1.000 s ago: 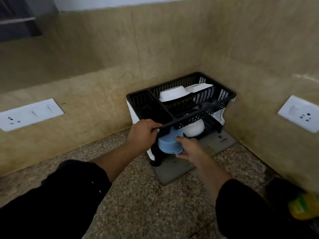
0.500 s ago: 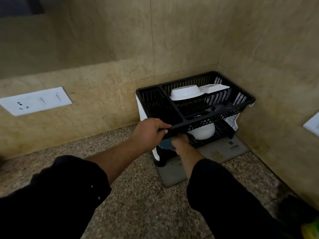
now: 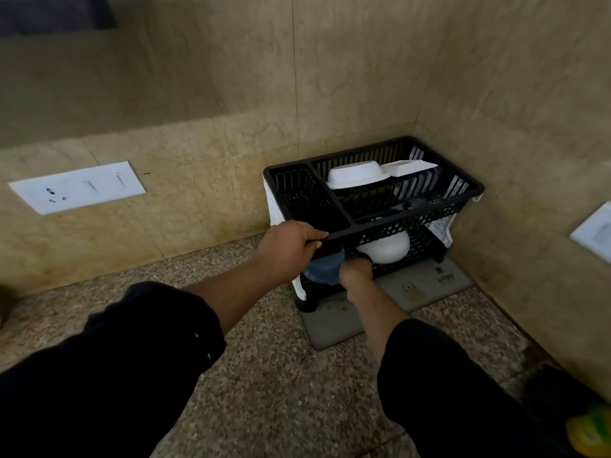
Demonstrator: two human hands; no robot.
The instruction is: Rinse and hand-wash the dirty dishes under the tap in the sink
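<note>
Head view: left hand [image 3: 291,249] grips the black rack's [image 3: 373,226] front rim; right hand [image 3: 355,276] holds the blue bowl [image 3: 322,271] in the lower tier — fingers hidden — best seated slowly, clear of the white bowl [image 3: 385,249].

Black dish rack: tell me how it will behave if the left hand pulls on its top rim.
The black dish rack looks like thin plastic lattice, so probably light and slightly flexible. It stands tall on legs with bowls on both tiers, so a hard pull could tip it. The left hand already has a grip on the front rim, which likely steadies it.
</note>
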